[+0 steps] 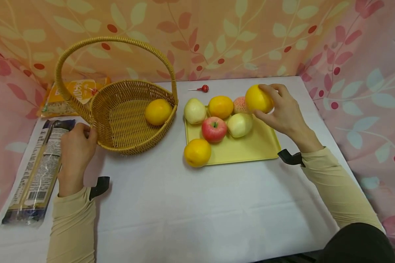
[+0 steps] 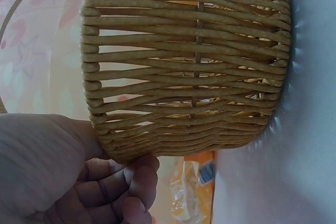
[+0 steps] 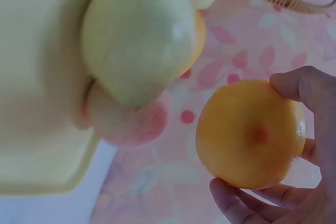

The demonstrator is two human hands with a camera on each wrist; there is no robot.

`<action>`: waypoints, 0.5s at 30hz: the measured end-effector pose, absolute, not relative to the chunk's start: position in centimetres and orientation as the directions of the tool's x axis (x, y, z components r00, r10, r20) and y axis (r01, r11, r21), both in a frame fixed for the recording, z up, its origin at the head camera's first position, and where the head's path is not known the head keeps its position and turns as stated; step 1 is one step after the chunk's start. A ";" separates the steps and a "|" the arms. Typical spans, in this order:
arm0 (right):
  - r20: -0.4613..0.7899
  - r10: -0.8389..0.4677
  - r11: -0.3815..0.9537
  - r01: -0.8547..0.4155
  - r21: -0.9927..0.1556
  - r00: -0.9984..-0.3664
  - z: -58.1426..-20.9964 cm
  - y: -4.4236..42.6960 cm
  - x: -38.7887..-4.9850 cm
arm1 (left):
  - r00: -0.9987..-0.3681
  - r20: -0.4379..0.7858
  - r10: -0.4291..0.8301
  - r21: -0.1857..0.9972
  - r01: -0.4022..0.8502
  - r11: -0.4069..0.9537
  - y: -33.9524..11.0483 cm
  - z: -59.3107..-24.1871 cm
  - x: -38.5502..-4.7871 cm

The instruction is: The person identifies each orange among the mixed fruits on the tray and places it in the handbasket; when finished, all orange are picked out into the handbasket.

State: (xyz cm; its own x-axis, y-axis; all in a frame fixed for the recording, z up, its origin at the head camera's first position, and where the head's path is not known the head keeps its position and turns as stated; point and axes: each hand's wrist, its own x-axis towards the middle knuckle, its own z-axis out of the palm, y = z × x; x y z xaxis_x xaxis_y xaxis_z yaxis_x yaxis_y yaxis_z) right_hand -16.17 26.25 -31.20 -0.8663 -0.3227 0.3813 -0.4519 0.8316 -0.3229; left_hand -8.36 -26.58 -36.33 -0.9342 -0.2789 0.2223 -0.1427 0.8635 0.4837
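My left hand [image 1: 77,153] grips the rim of a wicker basket [image 1: 121,117] at its left side, thumb and fingers pinching the edge in the left wrist view. One orange [image 1: 158,112] lies inside against the basket's right wall. In my right hand [image 1: 284,113] another orange [image 3: 247,135] is held between thumb and fingers, raised over the back right of a yellow tray [image 1: 250,149]. On the tray are a red apple [image 1: 214,129], two pale pears [image 1: 195,111], a pinkish peach-like fruit [image 1: 240,105], an orange [image 1: 221,107], and one more orange [image 1: 197,152] at the front left corner.
A red lollipop [image 1: 204,88] lies behind the tray. Left of the basket are an orange snack bag [image 1: 82,91] and a long plastic-wrapped packet [image 1: 39,171]. The basket's tall handle [image 1: 115,39] arches above it. Floral curtains [image 1: 210,40] enclose the white table [image 1: 171,204].
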 end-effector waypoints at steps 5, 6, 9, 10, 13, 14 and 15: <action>0.422 -0.402 0.789 -0.541 -0.290 -0.813 -29.9 23.7 -16.3 | -0.934 0.217 -0.285 0.484 -0.150 0.862 -26.6 -36.2 -8.4; 0.423 -0.415 0.782 -0.553 -0.286 -0.806 -29.7 23.2 -16.3 | -0.934 0.211 -0.287 0.485 -0.155 0.861 -26.6 -36.2 -8.4; 0.422 -0.447 0.762 -0.582 -0.283 -0.789 -29.2 21.9 -16.5 | -0.937 0.187 -0.294 0.488 -0.171 0.856 -26.6 -36.2 -8.4; 0.420 -0.455 0.755 -0.591 -0.285 -0.785 -29.1 21.5 -16.6 | -0.938 0.180 -0.295 0.489 -0.175 0.855 -26.6 -36.2 -8.4; 0.411 -0.477 0.741 -0.607 -0.288 -0.777 -28.8 20.5 -16.7 | -0.940 0.176 -0.292 0.489 -0.174 0.855 -26.6 -36.2 -8.4; 0.406 -0.484 0.738 -0.611 -0.287 -0.775 -28.8 20.2 -16.7 | -0.940 0.174 -0.293 0.489 -0.175 0.854 -26.6 -36.3 -8.4; 0.401 -0.491 0.734 -0.615 -0.287 -0.773 -28.7 19.8 -16.7 | -0.940 0.173 -0.293 0.489 -0.176 0.854 -26.6 -36.3 -8.4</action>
State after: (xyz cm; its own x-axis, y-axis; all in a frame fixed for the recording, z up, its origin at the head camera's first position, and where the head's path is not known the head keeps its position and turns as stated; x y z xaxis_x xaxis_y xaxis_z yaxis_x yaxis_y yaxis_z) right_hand -16.70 19.84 -28.73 -0.7732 -0.4911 0.4013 -0.6152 0.7344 -0.2866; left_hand -8.35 -26.61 -36.26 -0.9405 -0.2926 0.1728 -0.1758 0.8541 0.4894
